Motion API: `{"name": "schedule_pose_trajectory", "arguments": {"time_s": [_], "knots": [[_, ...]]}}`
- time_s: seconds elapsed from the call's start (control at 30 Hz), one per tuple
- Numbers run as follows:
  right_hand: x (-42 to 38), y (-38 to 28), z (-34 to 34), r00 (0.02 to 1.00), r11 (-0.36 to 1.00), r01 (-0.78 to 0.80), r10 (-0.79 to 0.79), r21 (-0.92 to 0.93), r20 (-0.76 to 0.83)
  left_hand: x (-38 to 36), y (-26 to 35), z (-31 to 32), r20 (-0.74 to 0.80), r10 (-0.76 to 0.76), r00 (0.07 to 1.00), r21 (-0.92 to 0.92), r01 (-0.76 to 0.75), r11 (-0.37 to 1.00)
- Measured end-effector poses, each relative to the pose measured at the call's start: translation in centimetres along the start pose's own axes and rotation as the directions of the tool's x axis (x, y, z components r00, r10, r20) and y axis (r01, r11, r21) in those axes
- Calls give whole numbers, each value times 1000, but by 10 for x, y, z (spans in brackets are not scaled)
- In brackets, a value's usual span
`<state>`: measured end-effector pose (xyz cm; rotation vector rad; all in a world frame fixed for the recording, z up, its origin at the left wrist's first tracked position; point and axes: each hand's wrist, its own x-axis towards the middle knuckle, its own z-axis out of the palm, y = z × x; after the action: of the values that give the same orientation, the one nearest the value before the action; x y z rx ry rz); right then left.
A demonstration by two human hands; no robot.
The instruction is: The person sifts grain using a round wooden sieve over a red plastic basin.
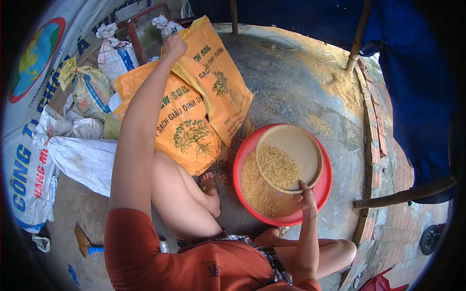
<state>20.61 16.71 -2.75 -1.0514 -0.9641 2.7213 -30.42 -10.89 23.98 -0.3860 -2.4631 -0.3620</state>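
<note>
My left hand [174,46] is stretched far forward, its fingers closed on the top edge of an orange printed sack [216,80]. Beside and partly under that sack lies another orange sack [187,131] with a tree print, by my left leg. My right hand [306,196] pinches the near rim of a round, shallow woven sieve [310,155]. Grain [277,167] is heaped on the left side of the sieve, whose right side shows bare mesh. The sieve is over a red basin [327,182], which holds more grain [262,196].
Several tied white and yellowish sacks [116,56] stand at the left against a printed banner [29,97]. Loose husks [342,89] lie on the concrete at the back right. A brick edging [373,140], wooden poles [407,194] and a blue tarp [417,97] border the right.
</note>
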Motion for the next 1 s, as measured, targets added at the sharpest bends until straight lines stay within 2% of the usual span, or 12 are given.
{"name": "schedule_pose_trajectory", "arguments": {"time_s": [0.07,0.13,0.2,0.27,0.4,0.47,0.5,0.57,0.7,0.87,0.93,1.0], "knots": [[-6,-4,6,1000,1000,12,-12,-16,-13,-20,7,-14,152,-243,958,21,243,970],[-3,-4,-2,999,1000,-5,4,6,38,-24,4,-6,198,-266,943,22,268,963],[-1,-6,-3,1000,1000,-5,6,13,-9,-27,4,-4,241,-290,926,26,293,956],[1,-15,-4,998,1000,-3,4,21,-55,-30,17,-3,157,-178,971,-168,204,964],[-21,-64,31,998,984,-37,26,172,61,-78,70,-31,42,226,973,-386,-192,902],[-44,-92,69,981,987,160,-155,30,-121,-103,87,-30,-28,368,929,-540,-324,777],[-51,-106,82,971,980,201,-200,-6,-130,-114,97,-32,-27,375,926,-550,-327,768],[-69,-135,112,954,958,276,-283,-82,-103,-133,114,-39,-34,527,849,-618,-432,657],[-99,-188,171,922,921,386,-383,-53,53,-160,138,-51,37,652,757,-496,-552,670],[-98,-235,245,908,899,408,-383,-156,168,-173,155,-53,75,668,741,-546,-530,649],[-82,-245,263,896,883,421,-368,-208,250,-175,156,-50,90,618,781,-572,-468,674],[-65,-245,286,912,876,397,-343,-275,226,-175,154,-49,91,621,779,-555,-478,681]]}}
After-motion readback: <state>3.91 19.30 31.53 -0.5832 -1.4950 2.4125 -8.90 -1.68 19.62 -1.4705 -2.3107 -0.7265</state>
